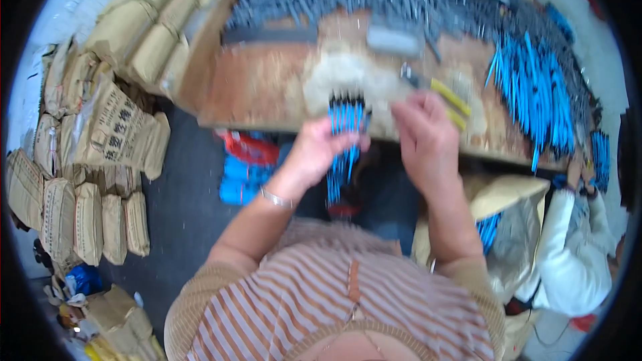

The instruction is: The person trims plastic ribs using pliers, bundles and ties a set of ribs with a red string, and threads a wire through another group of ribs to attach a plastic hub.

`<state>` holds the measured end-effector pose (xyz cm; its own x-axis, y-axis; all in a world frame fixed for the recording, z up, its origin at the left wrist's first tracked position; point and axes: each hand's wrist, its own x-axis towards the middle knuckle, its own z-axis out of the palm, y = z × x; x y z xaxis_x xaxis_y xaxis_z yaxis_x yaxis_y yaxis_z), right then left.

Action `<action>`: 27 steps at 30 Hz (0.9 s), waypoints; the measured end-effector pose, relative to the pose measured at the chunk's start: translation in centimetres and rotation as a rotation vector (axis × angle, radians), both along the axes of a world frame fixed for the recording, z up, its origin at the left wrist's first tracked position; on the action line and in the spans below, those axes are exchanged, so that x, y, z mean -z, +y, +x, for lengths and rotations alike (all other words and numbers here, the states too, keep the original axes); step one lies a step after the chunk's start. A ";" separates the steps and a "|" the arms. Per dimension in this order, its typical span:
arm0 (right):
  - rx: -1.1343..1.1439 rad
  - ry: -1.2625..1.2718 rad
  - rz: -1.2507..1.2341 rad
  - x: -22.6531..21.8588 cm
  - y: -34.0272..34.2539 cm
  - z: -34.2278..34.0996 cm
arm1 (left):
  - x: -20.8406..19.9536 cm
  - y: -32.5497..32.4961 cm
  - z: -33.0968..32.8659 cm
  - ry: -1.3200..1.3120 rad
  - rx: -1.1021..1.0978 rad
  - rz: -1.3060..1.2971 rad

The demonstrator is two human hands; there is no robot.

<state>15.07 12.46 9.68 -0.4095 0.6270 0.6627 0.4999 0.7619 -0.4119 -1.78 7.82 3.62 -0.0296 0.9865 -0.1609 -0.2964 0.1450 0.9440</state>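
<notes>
My left hand point(321, 150) is closed around a bundle of slim blue sticks point(346, 117), held upright just off the table's near edge. Black ends stick up in a row at the top of the bundle, and its lower part hangs below my fingers. To the right, my right hand point(426, 127) is raised with its fingers curled in, slightly blurred by motion; whatever it may hold is hidden. A tool with yellow handles point(449, 99) lies on the table right beside that hand, partly covered by it. What the sticks are for exactly, I cannot tell.
Grey strips point(414, 0) heap along the back of the wooden table point(261, 80). Loose blue sticks point(535, 93) pile at the right. An open paper sack point(515, 200) stands below, beside a person in white point(568, 247). Brown paper packages point(60, 214) stack at the left.
</notes>
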 end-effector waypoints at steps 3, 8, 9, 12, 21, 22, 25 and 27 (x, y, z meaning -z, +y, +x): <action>0.029 0.039 -0.020 0.9 0.4 0.5 | 1.3 0.4 0.4 0.076 0.068 0.069; -0.015 0.002 -0.042 0.1 -1.0 0.8 | 0.9 -1.2 0.4 -0.041 0.067 0.017; -0.008 0.005 -0.032 0.0 -1.1 0.8 | 0.9 -1.5 0.5 -0.039 0.064 0.027; -0.049 0.027 -0.076 1.0 -1.4 0.7 | 1.4 -2.3 0.6 -0.049 0.058 0.006; -0.073 0.061 -0.136 0.8 0.9 0.1 | 1.0 0.1 -0.3 -0.004 0.090 0.052; -0.077 0.059 -0.172 1.2 0.7 0.1 | 1.2 -0.1 -0.5 -0.046 0.112 0.064; -0.159 0.124 -0.181 1.2 1.1 0.4 | 1.4 0.0 -0.6 -0.110 0.150 0.081; -0.153 0.092 -0.146 1.1 1.4 0.5 | 1.4 -0.1 -0.5 -0.157 0.159 0.077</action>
